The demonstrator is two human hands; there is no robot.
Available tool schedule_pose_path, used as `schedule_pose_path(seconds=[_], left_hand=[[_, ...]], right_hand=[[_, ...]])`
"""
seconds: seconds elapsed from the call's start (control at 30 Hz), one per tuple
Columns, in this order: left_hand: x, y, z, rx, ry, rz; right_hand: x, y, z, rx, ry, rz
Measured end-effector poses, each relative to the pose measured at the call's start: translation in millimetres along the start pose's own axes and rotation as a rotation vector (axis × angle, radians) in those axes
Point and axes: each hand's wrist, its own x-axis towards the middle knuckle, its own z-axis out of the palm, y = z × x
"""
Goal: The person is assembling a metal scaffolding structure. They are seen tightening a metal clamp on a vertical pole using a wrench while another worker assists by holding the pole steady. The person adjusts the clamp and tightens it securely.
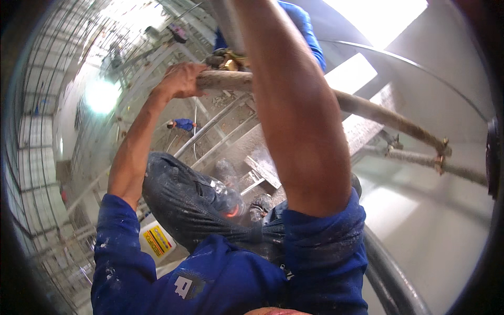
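Observation:
My left hand point(181, 81) is closed around the left end of a dusty horizontal scaffold tube point(223, 80), its fingers curled over the end. Just beyond that hand, a metal scaffold coupler point(231, 60) sits against the tube. A second, upright tube point(227, 23) rises from near the coupler toward the top edge. My right forearm point(299, 115) reaches up across the horizontal tube and hides its middle. The right hand lies beyond the top edge, out of sight.
A co-worker's blue clothing point(303, 26) shows close behind my right arm. Far below, another person in blue point(184, 124) is on the floor. A white bucket point(149, 244) stands by my left elbow. Tubes with couplers point(441, 149) run along the pale wall at right.

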Motion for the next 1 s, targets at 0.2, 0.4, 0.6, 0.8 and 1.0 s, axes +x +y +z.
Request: schedule_pose_path(seconds=[0.2,0.4,0.6,0.8,1.0], left_hand=[[-4.5,1.1,-15.8,0.074,0.081,0.011],[-11.4,-25.5,-8.7,0.106,0.074,-0.006],[-14.1,-32.9,-20.6,0.065,0.086,-0.030],[-12.6,-29.8,-27.4,0.012,0.165,-0.020],[3.1,-43.4,-12.7,0.025,0.343,0.056]], right_hand=[[-10.6,-11.4,7.5,-0.050,-0.015,0.008],[-15.9,-37.8,13.5,-0.034,-0.038,0.020],[-25.9,-54.8,14.9,0.036,-0.065,0.012],[-26.9,-52.1,15.6,0.015,-0.045,0.022],[-34.5,-69.9,9.0,0.076,-0.071,0.025]])
